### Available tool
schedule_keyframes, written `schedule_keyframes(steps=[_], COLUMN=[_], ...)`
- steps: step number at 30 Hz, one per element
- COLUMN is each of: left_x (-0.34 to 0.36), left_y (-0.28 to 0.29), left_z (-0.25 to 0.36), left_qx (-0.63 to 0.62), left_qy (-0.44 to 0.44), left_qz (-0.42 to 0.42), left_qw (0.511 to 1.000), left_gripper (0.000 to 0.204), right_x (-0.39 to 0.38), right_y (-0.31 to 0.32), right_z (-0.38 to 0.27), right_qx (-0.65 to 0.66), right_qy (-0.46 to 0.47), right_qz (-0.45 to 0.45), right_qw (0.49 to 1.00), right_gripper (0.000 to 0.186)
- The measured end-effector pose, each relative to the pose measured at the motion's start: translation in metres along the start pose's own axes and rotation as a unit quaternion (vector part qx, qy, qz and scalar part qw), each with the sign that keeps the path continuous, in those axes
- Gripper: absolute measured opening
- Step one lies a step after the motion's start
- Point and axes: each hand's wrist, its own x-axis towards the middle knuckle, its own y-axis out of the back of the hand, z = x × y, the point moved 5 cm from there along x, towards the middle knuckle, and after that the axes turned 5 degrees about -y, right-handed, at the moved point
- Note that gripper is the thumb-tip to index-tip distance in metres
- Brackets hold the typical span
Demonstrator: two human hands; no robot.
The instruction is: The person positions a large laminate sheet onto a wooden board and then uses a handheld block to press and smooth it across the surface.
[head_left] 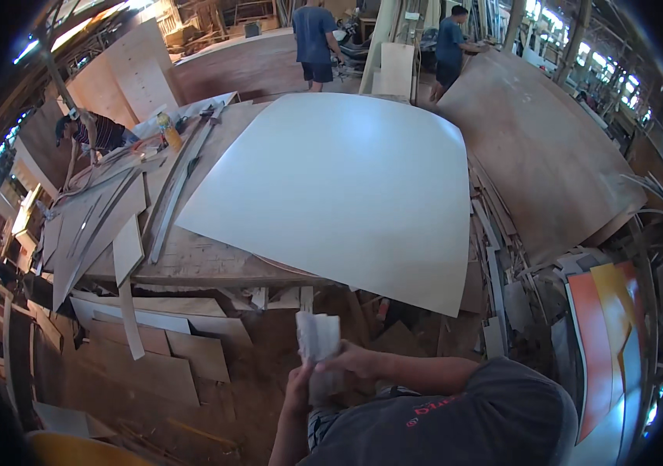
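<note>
In front of my body I hold a folded white bundle [318, 334], cloth or paper, I cannot tell which. My left hand [298, 384] is closed around its lower left side. From the right, my right hand [351, 359] grips it near the middle, fingers wrapped over it. Part of the bundle hangs below my hands. Just beyond my hands, a large smooth white sheet [339, 186] lies over the workbench [215, 266], its near right corner jutting past the bench edge.
Long strips [180, 190] and offcuts cover the bench's left part, beside a yellowish bottle [168, 132]. Board pieces [145, 361] lean below. A brown panel [557, 155] lies at right, above coloured sheets [595, 342]. One person [98, 130] bends at left; two others [316, 43] stand behind.
</note>
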Motion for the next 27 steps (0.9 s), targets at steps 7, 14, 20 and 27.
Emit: schedule_keyframes(steps=[7, 14, 20, 27], left_x=[0.061, 0.157, 0.300, 0.466], left_y=[0.053, 0.113, 0.062, 0.077], left_z=[0.062, 0.196, 0.192, 0.173], left_qx=[0.304, 0.532, 0.667, 0.790], left_qy=[0.087, -0.130, -0.292, -0.244], left_qz=[-0.088, 0.120, 0.084, 0.024], left_qw=[0.944, 0.828, 0.680, 0.562], left_gripper=[0.048, 0.039, 0.046, 0.063], right_x=[-0.004, -0.001, 0.127, 0.209], right_y=[0.032, 0.111, 0.195, 0.259], right_z=[-0.035, -0.142, -0.172, -0.165], right_qx=[0.161, -0.482, -0.705, -0.743], right_qy=[0.109, -0.015, -0.073, -0.040], right_qz=[0.212, 0.617, 0.498, 0.467], right_qw=[0.958, 0.622, 0.499, 0.478], right_gripper=[0.046, 0.038, 0.034, 0.038])
